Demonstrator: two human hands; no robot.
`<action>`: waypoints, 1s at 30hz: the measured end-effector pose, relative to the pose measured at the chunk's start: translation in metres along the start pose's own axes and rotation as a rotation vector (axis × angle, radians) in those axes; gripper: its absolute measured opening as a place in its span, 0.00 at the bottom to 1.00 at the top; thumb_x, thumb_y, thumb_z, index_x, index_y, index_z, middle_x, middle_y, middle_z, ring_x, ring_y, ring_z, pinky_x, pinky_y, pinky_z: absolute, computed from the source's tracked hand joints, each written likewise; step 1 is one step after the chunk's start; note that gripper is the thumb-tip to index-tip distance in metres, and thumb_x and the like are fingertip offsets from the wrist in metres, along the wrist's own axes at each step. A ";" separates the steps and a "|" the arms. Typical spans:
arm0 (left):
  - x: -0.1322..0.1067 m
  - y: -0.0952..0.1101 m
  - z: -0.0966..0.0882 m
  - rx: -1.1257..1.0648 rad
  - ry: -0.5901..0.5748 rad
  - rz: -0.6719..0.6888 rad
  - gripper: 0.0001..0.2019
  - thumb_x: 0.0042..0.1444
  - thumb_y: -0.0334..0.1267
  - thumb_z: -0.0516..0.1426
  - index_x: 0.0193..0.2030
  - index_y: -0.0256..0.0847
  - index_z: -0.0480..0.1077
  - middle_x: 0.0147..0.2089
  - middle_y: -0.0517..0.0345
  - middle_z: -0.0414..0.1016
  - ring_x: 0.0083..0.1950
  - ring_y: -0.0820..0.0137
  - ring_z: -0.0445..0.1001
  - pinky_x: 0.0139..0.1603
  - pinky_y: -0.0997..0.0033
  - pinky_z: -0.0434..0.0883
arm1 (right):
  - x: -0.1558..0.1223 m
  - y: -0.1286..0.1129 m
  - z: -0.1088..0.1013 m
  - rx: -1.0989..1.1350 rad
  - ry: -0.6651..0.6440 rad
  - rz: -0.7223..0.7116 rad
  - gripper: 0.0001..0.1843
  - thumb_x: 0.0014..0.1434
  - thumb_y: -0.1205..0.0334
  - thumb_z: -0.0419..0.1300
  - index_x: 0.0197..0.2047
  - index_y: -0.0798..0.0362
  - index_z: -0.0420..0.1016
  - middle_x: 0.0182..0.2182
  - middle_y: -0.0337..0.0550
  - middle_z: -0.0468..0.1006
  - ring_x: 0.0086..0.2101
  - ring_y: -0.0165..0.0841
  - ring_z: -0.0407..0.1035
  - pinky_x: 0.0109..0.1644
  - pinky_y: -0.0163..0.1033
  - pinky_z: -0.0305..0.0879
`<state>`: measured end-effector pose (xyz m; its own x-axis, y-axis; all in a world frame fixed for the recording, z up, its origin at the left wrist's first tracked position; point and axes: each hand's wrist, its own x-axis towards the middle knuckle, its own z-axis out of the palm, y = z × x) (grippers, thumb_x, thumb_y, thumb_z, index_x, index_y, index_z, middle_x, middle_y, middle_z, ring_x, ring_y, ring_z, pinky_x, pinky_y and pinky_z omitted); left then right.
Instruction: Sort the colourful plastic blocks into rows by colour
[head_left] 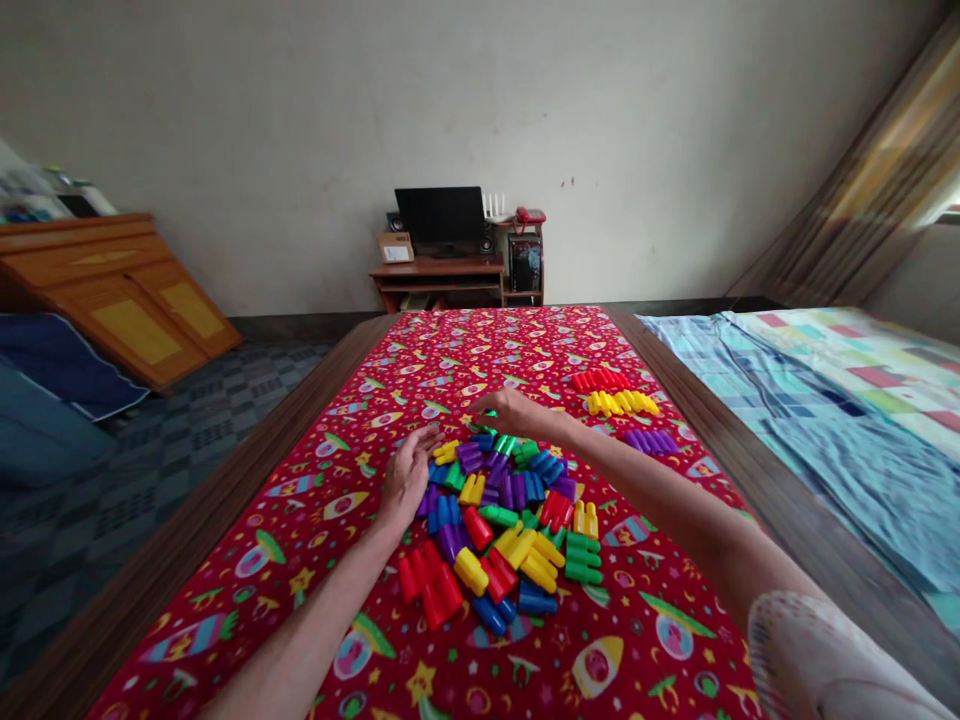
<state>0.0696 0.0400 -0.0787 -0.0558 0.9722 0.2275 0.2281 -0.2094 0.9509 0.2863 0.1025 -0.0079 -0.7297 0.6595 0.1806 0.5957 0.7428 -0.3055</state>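
Observation:
A pile of plastic building blocks (514, 490) in red, yellow, green, blue and purple lies on the red patterned tablecloth (315, 560). Each block looks like short joined tubes. My left hand (409, 472) rests at the pile's left edge, fingers stretched out and apart, close to a yellow block (445, 452). Over the far edge of the pile, my right hand (514, 410) has its fingers curled down on a green block (487, 415), partly hidden by the hand. To the right stand separate rows of red blocks (600, 380), yellow blocks (622, 403) and purple blocks (651, 442).
Dark wooden table edges (300, 400) flank the cloth. A bed (825, 400) with blue and checkered covers is on the right. Beyond the table, a desk (442, 268) holds a monitor (441, 218) and a red telephone (531, 215). A wooden cabinet (127, 300) stands at left.

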 end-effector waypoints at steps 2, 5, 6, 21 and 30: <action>0.000 0.000 0.001 -0.029 0.005 0.000 0.20 0.51 0.40 0.49 0.50 0.37 0.68 0.52 0.46 0.76 0.53 0.60 0.76 0.59 0.55 0.70 | -0.002 -0.011 0.006 0.051 -0.066 -0.110 0.14 0.63 0.64 0.58 0.51 0.54 0.77 0.42 0.50 0.81 0.42 0.35 0.75 0.42 0.33 0.64; 0.000 0.000 0.001 -0.013 0.009 0.006 0.19 0.52 0.41 0.50 0.49 0.38 0.69 0.51 0.47 0.77 0.53 0.61 0.76 0.59 0.55 0.70 | -0.007 -0.026 0.013 0.016 -0.147 -0.239 0.17 0.60 0.60 0.62 0.52 0.54 0.75 0.48 0.53 0.78 0.46 0.38 0.73 0.44 0.35 0.65; 0.000 0.000 0.001 0.001 0.009 0.008 0.19 0.53 0.41 0.50 0.49 0.38 0.69 0.51 0.47 0.77 0.53 0.61 0.76 0.59 0.55 0.70 | -0.008 -0.030 0.015 -0.016 -0.157 -0.251 0.18 0.59 0.61 0.62 0.52 0.54 0.75 0.50 0.54 0.77 0.47 0.39 0.72 0.45 0.37 0.65; 0.003 0.000 -0.001 0.111 0.002 0.026 0.18 0.50 0.37 0.49 0.47 0.38 0.70 0.49 0.46 0.78 0.53 0.60 0.76 0.57 0.56 0.71 | -0.126 -0.038 -0.029 0.144 0.001 -0.096 0.09 0.63 0.65 0.57 0.41 0.55 0.78 0.34 0.46 0.79 0.32 0.30 0.72 0.36 0.34 0.65; 0.004 0.001 -0.001 0.183 0.018 0.049 0.18 0.49 0.36 0.49 0.45 0.39 0.71 0.48 0.48 0.79 0.51 0.60 0.77 0.56 0.57 0.72 | -0.156 -0.052 -0.006 -0.171 -0.134 -0.125 0.14 0.61 0.72 0.55 0.49 0.54 0.73 0.38 0.50 0.76 0.41 0.37 0.70 0.42 0.41 0.66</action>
<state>0.0688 0.0434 -0.0766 -0.0571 0.9590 0.2777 0.4043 -0.2321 0.8847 0.3707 -0.0385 -0.0149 -0.8324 0.5487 0.0779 0.5380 0.8338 -0.1240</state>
